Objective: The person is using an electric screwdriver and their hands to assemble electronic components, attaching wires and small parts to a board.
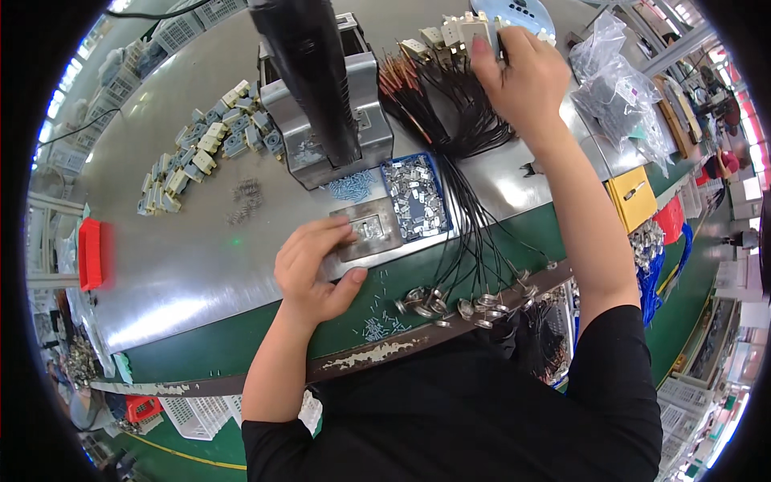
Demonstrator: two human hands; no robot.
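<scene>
My left hand [315, 261] is open, thumb spread away from the fingers. Its fingertips rest at the left edge of a flat metal fixture plate [389, 233], which has small metal parts in its central recess. Far right, my right hand [526, 80] closes thumb and fingers around a cream plastic housing [474, 34] in a row of similar ones. Black wires [466, 112] with copper-brown ends lie below that hand and run to the front edge, ending in round metal discs [486, 305]. A blue tray [443, 183] of small metal clips sits beside the plate.
A machine with a black column [309, 80] stands behind the plate, near blue screws [351, 186]. Grey-and-cream housings [201, 149] and small springs [245, 199] lie left. A red bin [90, 253] is far left; a plastic bag [618, 96] and yellow box [632, 201] are right.
</scene>
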